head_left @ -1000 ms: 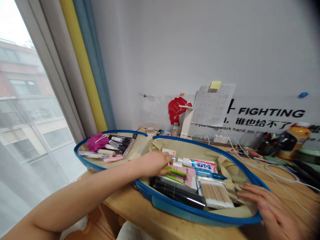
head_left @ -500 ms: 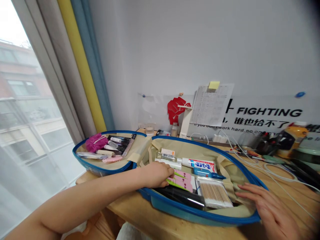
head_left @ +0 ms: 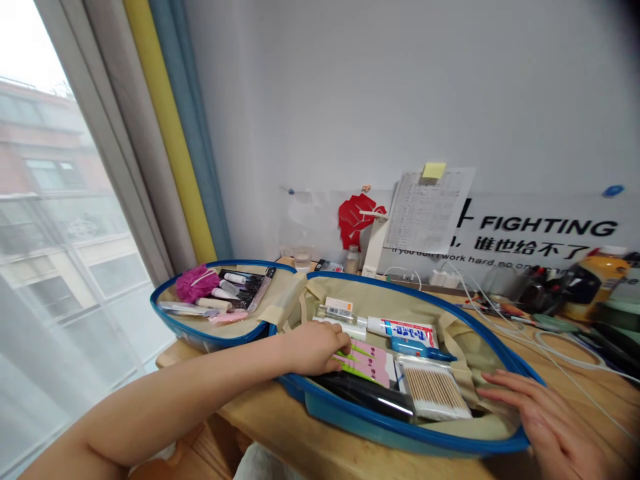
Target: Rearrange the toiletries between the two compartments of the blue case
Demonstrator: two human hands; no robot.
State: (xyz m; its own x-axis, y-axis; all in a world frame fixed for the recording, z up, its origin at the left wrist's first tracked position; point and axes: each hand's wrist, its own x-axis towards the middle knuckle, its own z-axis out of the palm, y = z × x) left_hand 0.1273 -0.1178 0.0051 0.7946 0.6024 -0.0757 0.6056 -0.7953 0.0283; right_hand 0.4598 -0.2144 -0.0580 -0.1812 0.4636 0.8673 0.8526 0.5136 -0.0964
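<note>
Desk (head_left: 273, 419), with open case (head_left: 345, 421): my left hand (head_left: 317, 347) meets the pink packet (head_left: 380, 363) inside, whether gripping I cannot tell; my right hand (head_left: 547, 417), ungripping, fingers extended, lies at the rim.

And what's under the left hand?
From under the left hand, green strips, a pink pack, a white thing and a long black object poke out. Anything directly beneath the palm is covered, so I can't tell.

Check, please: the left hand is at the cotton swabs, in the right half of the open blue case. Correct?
Not the cotton swabs: the head view shows the left hand at the pink packet, in the blue case's right half.
</note>
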